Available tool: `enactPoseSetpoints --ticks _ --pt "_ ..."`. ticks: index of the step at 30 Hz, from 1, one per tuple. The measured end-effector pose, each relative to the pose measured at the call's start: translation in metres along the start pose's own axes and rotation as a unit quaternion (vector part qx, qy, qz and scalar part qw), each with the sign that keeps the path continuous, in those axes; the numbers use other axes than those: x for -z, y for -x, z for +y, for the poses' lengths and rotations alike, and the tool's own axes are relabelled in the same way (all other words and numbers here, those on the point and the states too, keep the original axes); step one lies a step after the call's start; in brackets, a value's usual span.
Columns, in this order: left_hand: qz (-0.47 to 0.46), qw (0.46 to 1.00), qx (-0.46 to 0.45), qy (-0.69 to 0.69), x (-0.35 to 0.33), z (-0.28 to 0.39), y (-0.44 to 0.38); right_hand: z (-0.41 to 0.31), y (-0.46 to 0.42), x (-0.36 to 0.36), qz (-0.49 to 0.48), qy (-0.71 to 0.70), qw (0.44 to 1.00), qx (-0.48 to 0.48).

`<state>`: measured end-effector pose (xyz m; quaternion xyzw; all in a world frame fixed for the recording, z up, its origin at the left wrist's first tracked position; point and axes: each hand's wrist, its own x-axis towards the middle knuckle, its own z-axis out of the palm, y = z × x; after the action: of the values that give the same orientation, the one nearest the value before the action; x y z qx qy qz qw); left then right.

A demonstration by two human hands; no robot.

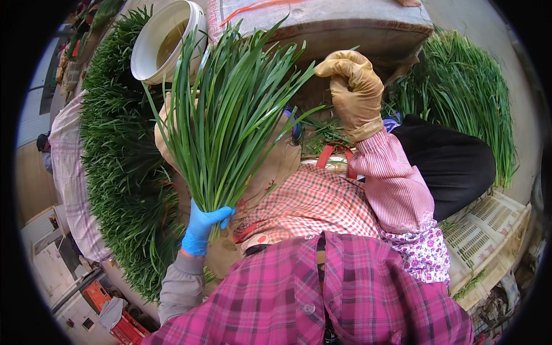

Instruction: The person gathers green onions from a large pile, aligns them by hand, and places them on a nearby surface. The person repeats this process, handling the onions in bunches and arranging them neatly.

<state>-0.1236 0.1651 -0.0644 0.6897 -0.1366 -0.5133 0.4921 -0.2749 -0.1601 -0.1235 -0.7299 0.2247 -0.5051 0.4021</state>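
My left hand (pixel 207 224), in a blue disposable glove, is closed around the lower stems of a bunch of garlic chives (pixel 224 129). Its long flat green leaves fan upward and away from me. At the right edge of the fan is my right hand (pixel 355 92), in a stained yellowish rubber glove. Its fingers are curled, with the end of one leaf at the thumb and forefinger; a green tip shows above the knuckles. Beneath the bunch, a tan cloth (pixel 276 151) covers my lap.
A long bank of chives (pixel 125 172) stands along my left. A white bucket (pixel 144 56) holding murky liquid is ahead, beside a sack-covered block (pixel 358 21). More chives (pixel 461 95) lie at right, above a plastic crate (pixel 485 233). Leaf scraps (pixel 323 133) litter the floor.
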Motion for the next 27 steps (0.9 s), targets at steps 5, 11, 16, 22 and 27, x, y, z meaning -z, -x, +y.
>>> enactPoseSetpoints --ticks 5,11,16,22,27 --pt "-0.013 1.000 0.008 -0.010 0.002 0.000 -0.002 -0.044 -0.013 -0.037 -0.205 0.036 0.978 -0.005" --pt "0.002 1.000 0.007 -0.016 0.000 -0.001 0.000 -0.048 -0.014 -0.052 -0.259 0.101 0.955 0.106" --pt "-0.012 1.000 0.017 -0.013 -0.002 0.004 0.000 -0.047 -0.003 -0.059 -0.220 0.187 0.947 0.142" --pt "0.001 0.997 0.023 0.071 -0.003 0.012 0.010 -0.056 -0.015 -0.018 -0.205 -0.415 0.830 -0.312" --pt "0.048 0.998 -0.045 -0.017 -0.032 0.041 -0.012 -0.076 0.023 -0.028 -0.659 -0.090 0.713 -0.222"
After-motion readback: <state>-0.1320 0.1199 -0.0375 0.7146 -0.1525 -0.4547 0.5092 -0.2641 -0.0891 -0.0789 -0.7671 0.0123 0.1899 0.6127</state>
